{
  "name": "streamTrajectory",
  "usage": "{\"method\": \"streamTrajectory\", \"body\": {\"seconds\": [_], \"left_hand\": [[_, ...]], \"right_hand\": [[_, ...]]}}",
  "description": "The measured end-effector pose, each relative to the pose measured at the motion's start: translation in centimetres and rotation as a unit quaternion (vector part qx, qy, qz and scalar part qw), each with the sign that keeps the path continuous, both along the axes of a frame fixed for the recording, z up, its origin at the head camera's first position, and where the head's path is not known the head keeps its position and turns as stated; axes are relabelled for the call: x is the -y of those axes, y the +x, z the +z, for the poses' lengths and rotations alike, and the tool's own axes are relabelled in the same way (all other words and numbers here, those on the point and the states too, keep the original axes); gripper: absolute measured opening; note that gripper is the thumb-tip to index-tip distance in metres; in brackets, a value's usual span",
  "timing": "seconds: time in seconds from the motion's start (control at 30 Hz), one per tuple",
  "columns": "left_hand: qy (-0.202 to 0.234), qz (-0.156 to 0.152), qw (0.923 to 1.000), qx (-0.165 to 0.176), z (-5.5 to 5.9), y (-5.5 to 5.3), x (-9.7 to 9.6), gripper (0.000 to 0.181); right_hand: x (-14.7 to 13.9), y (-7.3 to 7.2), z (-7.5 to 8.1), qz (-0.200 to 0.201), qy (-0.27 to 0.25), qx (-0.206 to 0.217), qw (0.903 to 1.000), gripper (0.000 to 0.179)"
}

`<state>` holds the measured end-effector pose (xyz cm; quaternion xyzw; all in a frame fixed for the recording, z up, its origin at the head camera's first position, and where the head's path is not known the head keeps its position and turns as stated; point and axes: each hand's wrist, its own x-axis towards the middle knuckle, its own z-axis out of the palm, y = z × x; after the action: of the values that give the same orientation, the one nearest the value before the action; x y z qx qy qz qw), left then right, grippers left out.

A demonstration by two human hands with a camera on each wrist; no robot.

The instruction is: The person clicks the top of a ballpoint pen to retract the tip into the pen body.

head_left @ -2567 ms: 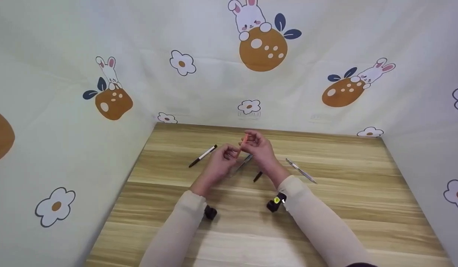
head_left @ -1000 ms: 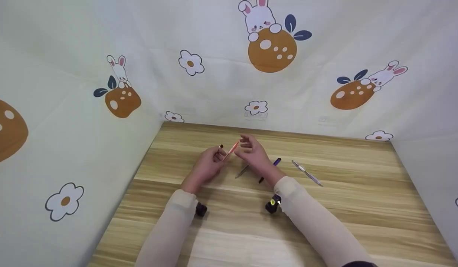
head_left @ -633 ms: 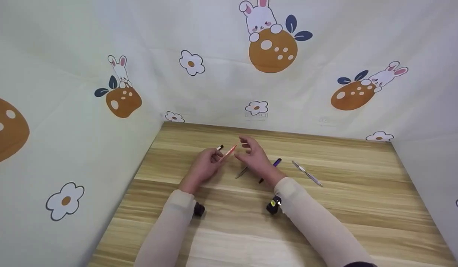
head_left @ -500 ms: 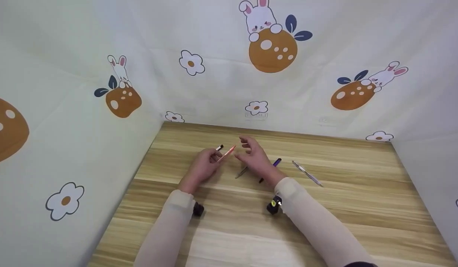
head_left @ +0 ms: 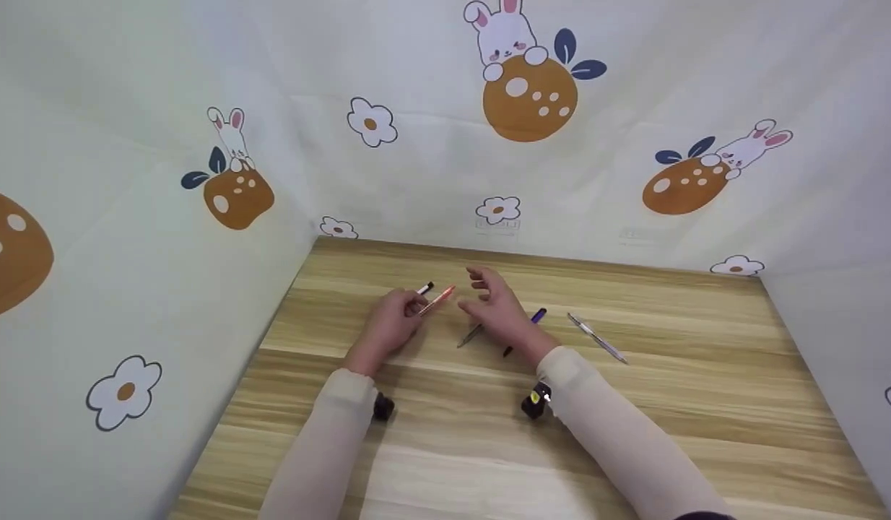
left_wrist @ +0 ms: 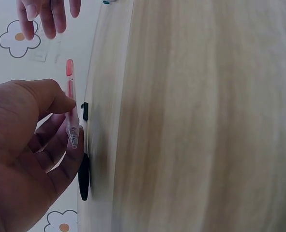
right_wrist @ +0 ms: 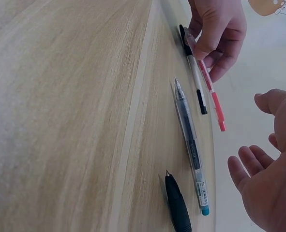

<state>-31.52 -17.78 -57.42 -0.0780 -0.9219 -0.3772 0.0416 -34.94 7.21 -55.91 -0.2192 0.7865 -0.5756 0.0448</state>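
My left hand pinches a clear pen with a red end between thumb and fingers. In the left wrist view, the pen's red end points away from my palm and its clear tip lies by my fingers. A white pen with black ends lies on the table close beside that hand, partly hidden by it in the head view. My right hand hovers with fingers spread loosely, holding nothing. Below it lies a clear pen with a teal end, mostly covered by the hand in the head view.
A dark pen with a purple-blue end lies partly behind my right wrist. Farther right is a clear silvery pen. The wooden table meets a cloth wall printed with rabbits and flowers at the back and sides.
Earlier both hands held the red-ended pen; my right hand has since let go and its fingers spread. My left hand has drawn the pen left and lower, away from the right hand.
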Motion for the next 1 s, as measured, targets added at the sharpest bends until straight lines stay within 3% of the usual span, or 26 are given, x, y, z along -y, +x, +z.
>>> {"method": "streamTrajectory", "body": {"seconds": [0.57, 1.0], "left_hand": [[-0.048, 0.014, 0.9987, -0.003, -0.17, 0.04, -0.28, 0.021], [-0.080, -0.003, 0.9966, -0.020, -0.13, -0.05, -0.29, 0.017]], "right_hand": [[-0.75, 0.18, 0.32, 0.003, 0.007, 0.002, 1.0000, 0.067], [-1.06, 0.54, 0.33, -0.003, 0.020, 0.001, 0.9998, 0.066]]}}
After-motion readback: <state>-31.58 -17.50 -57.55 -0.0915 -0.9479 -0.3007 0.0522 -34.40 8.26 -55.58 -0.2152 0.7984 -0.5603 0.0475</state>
